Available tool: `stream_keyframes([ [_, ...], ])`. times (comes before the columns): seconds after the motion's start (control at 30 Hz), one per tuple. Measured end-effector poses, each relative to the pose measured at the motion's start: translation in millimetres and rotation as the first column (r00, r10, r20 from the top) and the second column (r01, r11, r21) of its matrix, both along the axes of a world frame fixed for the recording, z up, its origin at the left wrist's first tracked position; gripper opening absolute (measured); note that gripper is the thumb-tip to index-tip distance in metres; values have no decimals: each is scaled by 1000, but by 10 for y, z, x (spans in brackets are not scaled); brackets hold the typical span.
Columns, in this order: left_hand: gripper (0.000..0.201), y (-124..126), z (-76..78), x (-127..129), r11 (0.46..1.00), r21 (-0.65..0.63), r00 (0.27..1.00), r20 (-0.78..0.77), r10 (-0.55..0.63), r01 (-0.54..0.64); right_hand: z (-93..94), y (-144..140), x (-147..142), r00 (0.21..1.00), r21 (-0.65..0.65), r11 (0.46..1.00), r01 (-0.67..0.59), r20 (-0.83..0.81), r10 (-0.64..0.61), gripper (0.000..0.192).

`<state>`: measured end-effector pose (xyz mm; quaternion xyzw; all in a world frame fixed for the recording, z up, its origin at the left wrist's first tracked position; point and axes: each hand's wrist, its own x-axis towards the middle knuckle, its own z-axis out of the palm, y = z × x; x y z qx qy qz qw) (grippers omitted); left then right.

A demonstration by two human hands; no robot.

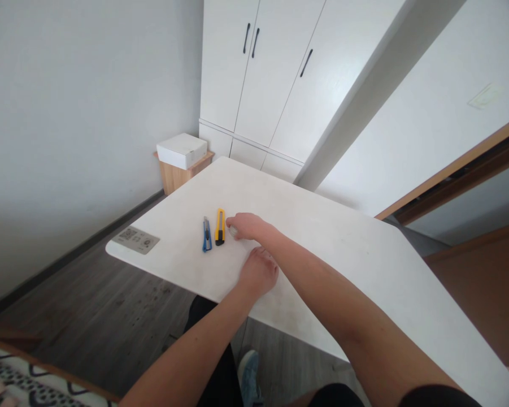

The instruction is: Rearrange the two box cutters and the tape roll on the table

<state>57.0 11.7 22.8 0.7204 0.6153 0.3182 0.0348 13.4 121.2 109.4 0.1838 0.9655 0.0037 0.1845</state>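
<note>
Reaching across the white table, the right hand sits w/ fingertips just beside the yellow utility knife, fingers loosely curled and holding nothing that I can see; something small and pale shows at the fingertips, poss. a nail or a tiny object, too small to tell. The left hand rests knuckles-up on the tabletop near the front edge, fingers folded under, apparently empty. The yellow knife lies at frame centre, roughly parallel to a slimmer blue utility knife just left of it, the two close but not touching. Risks as I judge them: a sideways nudge could slide the yellow knife into the blue one, since both are hard, smooth plastic on a slick matte top w/ little friction; if either blade is extended (can't tell from here) a blind pinch at the tip end could nick a finger; the blue one lies nearer the table's front edge and could skate off. Both knives are long, flat, narrow bars w/ dark slider sections. A grey printed label lies flat at the table's left corner. Upper left of centre, a white box sits on a small wooden stand.
</note>
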Motion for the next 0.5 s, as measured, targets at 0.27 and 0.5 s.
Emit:
stream_keyframes([
  [0.27,27,6,-1,1,1000,-3,1000,11,-4,4,-85,13,-23,1000,12,1000,19,-19,-19,44],
  [0.5,23,4,-2,-40,1000,-22,999,-44,-23,22,264,166,551,980,89,977,195,-57,-190,46],
])
